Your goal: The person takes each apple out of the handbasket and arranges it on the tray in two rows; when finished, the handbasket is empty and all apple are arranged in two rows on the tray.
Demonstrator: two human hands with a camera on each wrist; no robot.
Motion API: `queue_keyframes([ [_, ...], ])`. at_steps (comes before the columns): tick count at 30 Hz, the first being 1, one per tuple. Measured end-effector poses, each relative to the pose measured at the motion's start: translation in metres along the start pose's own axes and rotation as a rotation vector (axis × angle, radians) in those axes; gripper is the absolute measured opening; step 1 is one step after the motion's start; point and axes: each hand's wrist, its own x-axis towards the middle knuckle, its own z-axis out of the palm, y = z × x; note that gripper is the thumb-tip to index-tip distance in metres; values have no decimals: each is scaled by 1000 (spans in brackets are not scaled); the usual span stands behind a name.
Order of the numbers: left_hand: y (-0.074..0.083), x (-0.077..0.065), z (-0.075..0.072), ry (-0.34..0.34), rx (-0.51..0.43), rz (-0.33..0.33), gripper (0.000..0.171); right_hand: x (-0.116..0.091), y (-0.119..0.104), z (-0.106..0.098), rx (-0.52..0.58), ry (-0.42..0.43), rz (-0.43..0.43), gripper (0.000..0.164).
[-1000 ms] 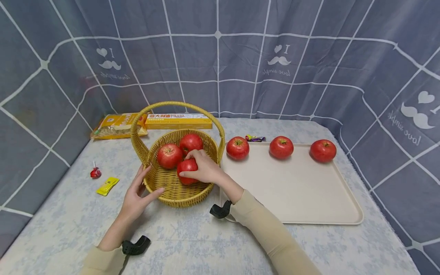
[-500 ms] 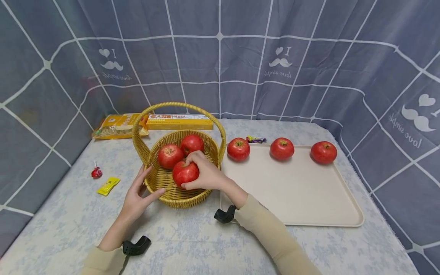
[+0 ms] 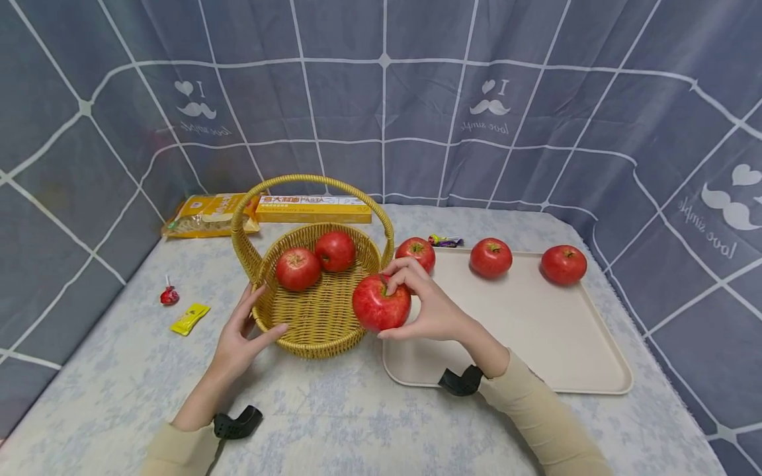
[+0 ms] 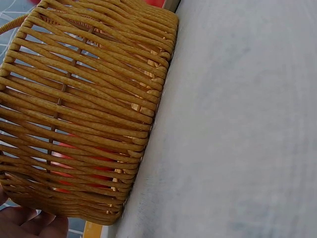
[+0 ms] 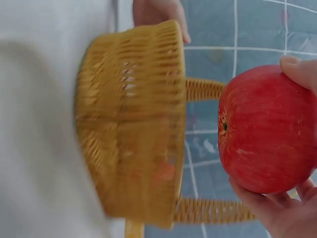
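Note:
In the head view my right hand [image 3: 437, 307] grips a red apple [image 3: 380, 305] by its top and side, in the air between the basket and the tray. The right wrist view shows this apple [image 5: 270, 129] large, with thumb and fingers around it. My left hand [image 3: 238, 347] holds the left side of the yellow wicker basket [image 3: 321, 344], its thumb at the rim. In the left wrist view, fingertips [image 4: 34, 223] touch the basket's woven wall [image 4: 84, 109]. Two apples, one on the left [image 3: 297, 269] and one behind [image 3: 335, 251], lie in the basket.
A beige tray [image 3: 536, 330] stands to the right, with three apples along its far edge, including a middle one [image 3: 491, 258]. Wrapped candy [image 3: 446, 241] lies behind it. At the back left are a yellow bag [image 3: 202, 218] and pasta box [image 3: 312, 210]; a lollipop [image 3: 169, 295] and yellow packet [image 3: 190, 319] lie left.
My right hand has lifted an apple out of the basket and carried it right, over the tray's near-left side. My left hand stays at the basket.

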Motion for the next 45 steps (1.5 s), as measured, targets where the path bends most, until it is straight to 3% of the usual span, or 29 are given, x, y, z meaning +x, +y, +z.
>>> queue_keyframes([
  [7, -1, 1, 0, 1, -4, 6, 78, -30, 17, -14, -67, -7, 60, 52],
  [13, 0, 0, 0, 2, -5, 1, 77, -45, 31, -16, -139, -67, 97, 52],
  [29, -1, 0, 0, 2, -16, -12, 79, -55, 43, -14, -251, -287, 163, 55],
  [34, -1, 0, 0, 2, -22, 0, 78, -44, 25, -31, -330, -422, 180, 49],
  [37, -1, -1, 1, 2, -24, 0, 77, -30, 8, -41, -351, -447, 171, 44],
  [42, -1, -1, 0, 3, -16, -5, 77, 10, -23, -46, -381, -347, 51, 38],
  [45, -1, -1, 1, 4, -18, -1, 77, 39, -38, -41, -344, -273, -11, 39],
])
